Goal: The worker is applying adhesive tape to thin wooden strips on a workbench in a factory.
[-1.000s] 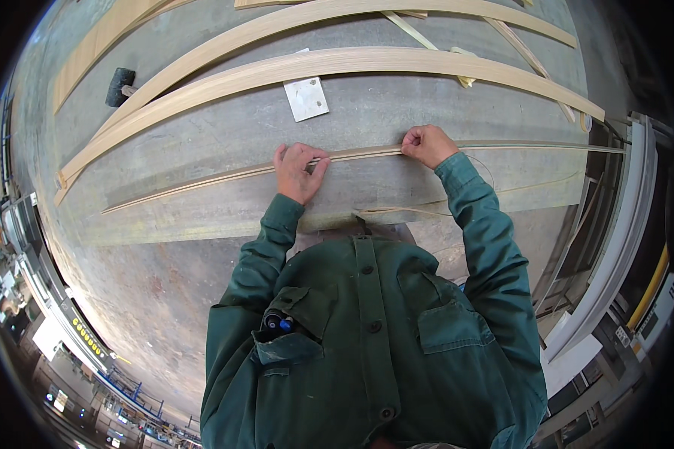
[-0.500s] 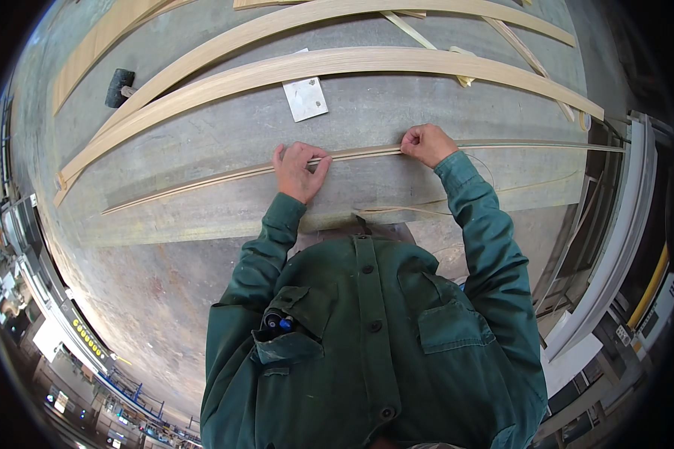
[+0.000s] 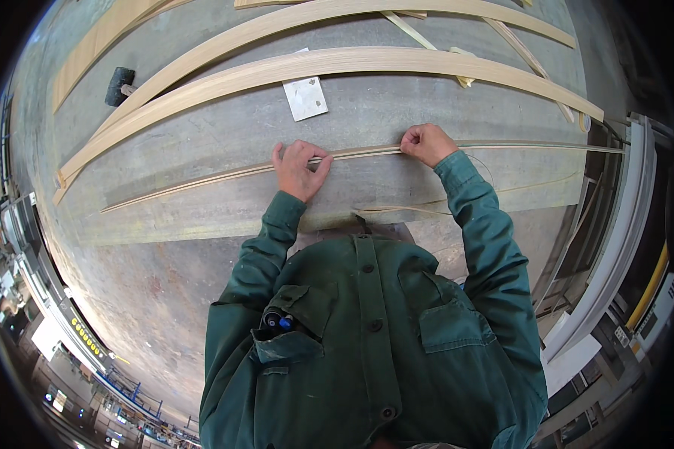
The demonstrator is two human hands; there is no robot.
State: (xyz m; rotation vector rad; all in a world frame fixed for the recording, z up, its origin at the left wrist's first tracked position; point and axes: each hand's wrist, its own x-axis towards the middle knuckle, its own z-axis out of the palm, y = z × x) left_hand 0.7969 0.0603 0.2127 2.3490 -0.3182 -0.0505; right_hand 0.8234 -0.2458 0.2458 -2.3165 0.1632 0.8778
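A long, narrow wooden strip [image 3: 367, 153] with a lengthwise line or groove runs across the grey table in front of me. My left hand [image 3: 301, 169] is closed around its middle part, thumb on the near side and fingers on the far side. Further right, my right hand [image 3: 428, 144] pinches the same strip between thumb and forefinger; the fingertips are partly hidden. A thin pale band [image 3: 404, 209] lies loosely curled on the table's near side, below the right wrist.
Two long, gently bent wooden boards [image 3: 337, 61] lie beyond the strip. A square metal plate [image 3: 305, 99] sticks out under the nearer one. At far left is a black mallet [image 3: 119, 86]. A light metal rail [image 3: 614, 224] stands along the right side of the table [image 3: 225, 142].
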